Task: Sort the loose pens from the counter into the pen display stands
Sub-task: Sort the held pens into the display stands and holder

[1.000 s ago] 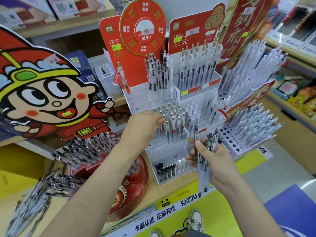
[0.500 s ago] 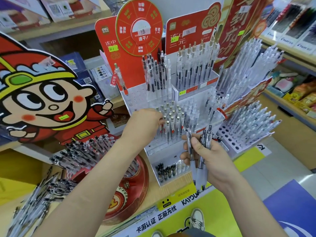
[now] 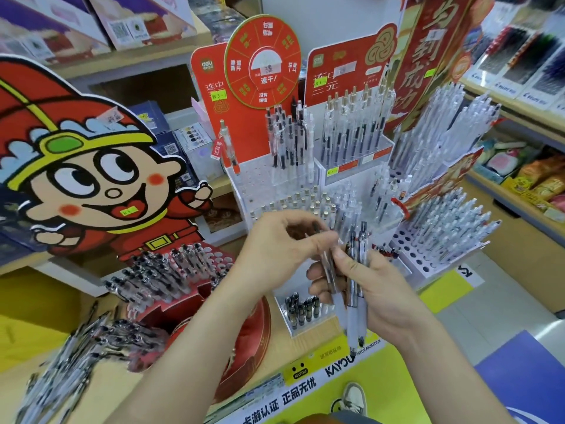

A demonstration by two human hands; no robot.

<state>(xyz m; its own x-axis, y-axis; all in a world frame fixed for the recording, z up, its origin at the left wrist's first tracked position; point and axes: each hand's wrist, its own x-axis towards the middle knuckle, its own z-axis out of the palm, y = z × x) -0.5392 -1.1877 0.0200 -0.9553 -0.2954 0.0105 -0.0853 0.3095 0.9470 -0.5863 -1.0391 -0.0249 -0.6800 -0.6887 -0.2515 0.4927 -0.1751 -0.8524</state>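
At the near edge of the bench (image 3: 308, 342), the right hand (image 3: 385, 289) is wrapped around a bundle of pens (image 3: 354, 304), its fingers (image 3: 318, 275) curled across the barrels and the thumb pressed over them, the pens upright with tips pointing down toward the yellow edge strip (image 3: 305, 370). The left hand (image 3: 275, 252) was reaching into the gold-capped row (image 3: 299, 203) of the clear tiered stand (image 3: 305, 182) a second ago. It has since pulled back to the bundle, and its thumb and fingers now pinch the upper end of the leftmost pen (image 3: 328, 264), though motion blur hides the exact contact. I read that as one pen just seated and the next being drawn out, so the sorting is in mid-cycle and not near its end. A heap of loose pens (image 3: 70, 359) lies on the bench well off to the left, and it looks like most of the work is yet to come. Just behind the hands sits a small front tray (image 3: 301, 310) of dark pens. To the left a red round stand (image 3: 183, 270) carries rows of black-trimmed pens, and to the right a white perforated stand (image 3: 428, 252) shows several unfilled holes near its front. Further back the upper tiers stand under red header cards and a red spinner disc (image 3: 263, 61), beside a large cartoon cutout (image 3: 91, 179), with shelves of boxed goods behind.
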